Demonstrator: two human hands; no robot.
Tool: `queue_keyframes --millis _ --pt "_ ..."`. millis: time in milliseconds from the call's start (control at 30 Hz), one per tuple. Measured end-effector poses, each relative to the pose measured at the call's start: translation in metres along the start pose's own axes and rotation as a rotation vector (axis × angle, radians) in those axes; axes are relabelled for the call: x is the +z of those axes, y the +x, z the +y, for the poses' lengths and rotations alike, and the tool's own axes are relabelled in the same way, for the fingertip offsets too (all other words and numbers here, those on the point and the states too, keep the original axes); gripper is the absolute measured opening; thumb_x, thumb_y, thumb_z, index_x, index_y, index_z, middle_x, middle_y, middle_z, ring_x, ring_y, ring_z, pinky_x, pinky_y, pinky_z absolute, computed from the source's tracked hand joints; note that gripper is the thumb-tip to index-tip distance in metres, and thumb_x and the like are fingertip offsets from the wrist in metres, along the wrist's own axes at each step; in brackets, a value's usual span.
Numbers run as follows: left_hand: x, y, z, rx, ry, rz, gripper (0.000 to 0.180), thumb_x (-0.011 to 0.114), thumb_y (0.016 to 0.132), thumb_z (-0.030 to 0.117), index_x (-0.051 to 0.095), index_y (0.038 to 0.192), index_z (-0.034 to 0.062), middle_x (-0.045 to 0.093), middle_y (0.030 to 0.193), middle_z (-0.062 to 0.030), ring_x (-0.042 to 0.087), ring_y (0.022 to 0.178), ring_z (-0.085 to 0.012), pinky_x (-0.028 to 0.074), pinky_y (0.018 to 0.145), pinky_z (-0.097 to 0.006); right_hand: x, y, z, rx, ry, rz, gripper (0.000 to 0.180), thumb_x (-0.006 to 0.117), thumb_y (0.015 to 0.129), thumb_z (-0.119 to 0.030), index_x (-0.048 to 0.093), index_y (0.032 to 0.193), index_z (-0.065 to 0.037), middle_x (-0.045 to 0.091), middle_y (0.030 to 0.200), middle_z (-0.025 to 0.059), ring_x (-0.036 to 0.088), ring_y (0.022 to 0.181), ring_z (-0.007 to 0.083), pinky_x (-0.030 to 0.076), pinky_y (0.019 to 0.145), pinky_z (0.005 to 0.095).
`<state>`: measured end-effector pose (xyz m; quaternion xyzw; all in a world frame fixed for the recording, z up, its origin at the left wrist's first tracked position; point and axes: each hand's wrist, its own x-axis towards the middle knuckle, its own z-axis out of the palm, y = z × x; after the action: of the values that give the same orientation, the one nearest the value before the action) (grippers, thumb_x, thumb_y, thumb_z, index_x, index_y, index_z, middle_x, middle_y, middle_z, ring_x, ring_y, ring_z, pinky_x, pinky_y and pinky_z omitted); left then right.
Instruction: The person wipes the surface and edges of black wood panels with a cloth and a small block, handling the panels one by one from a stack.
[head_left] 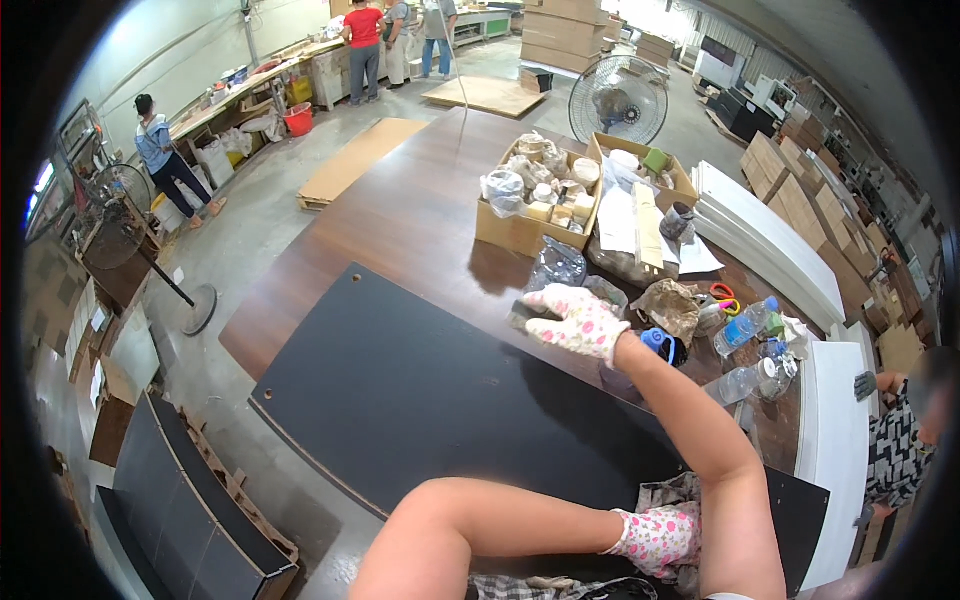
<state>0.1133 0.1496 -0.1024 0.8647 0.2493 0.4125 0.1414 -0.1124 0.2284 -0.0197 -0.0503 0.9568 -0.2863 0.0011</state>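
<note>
right hand [577, 320] in a floral glove, grip clenched on a small dark block [524, 312] at the far edge of the black panel [400, 390] on the bench [400, 215].
left hand [655, 538] low by the body, grip state cannot tell. cardboard boxes [530, 225], plastic bags [556, 264], water bottles [745, 325] and scissors [722, 293] crowd just beyond the block.

A matt dark laminate panel [400, 390] lies on a glossy wood-grain tabletop [420, 210], beside brown cardboard boxes [520, 232] and clear plastic bottles [745, 325]; floral cloth gloves cover each hand.

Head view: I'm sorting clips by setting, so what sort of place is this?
Probably a furniture or wood-panel workshop: stacked white boards, a dark panel on the long worktable, and cardboard boxes of parts.
</note>
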Motion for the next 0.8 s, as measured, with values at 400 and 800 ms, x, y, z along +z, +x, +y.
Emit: queue_keyframes --millis 400,800 --pt "-0.060 -0.027 0.034 -0.203 -0.318 -0.138 0.057 0.058 0.085 0.036 0.051 0.135 0.0088 0.046 0.142 -0.0142 0.038 0.134 -0.0321 0.026 0.112 -0.044 0.057 0.124 -0.053 -0.122 -0.093 0.015 0.042 0.059 0.083 -0.035 0.066 0.108 -0.003 0.065 0.105 0.0204 0.061 0.103 0.0352 0.046 0.092 0.0415" --pt "-0.077 -0.159 0.020 -0.423 -0.091 0.157 0.044 0.058 0.088 0.029 0.056 0.127 0.0101 0.051 0.134 -0.0132 0.044 0.125 -0.0311 0.033 0.104 -0.042 0.071 0.238 -0.124 -0.029 -0.265 0.008 0.042 0.058 0.085 -0.043 0.071 0.097 -0.005 0.067 0.103 0.0187 0.063 0.099 0.0348 0.049 0.088 0.0400"
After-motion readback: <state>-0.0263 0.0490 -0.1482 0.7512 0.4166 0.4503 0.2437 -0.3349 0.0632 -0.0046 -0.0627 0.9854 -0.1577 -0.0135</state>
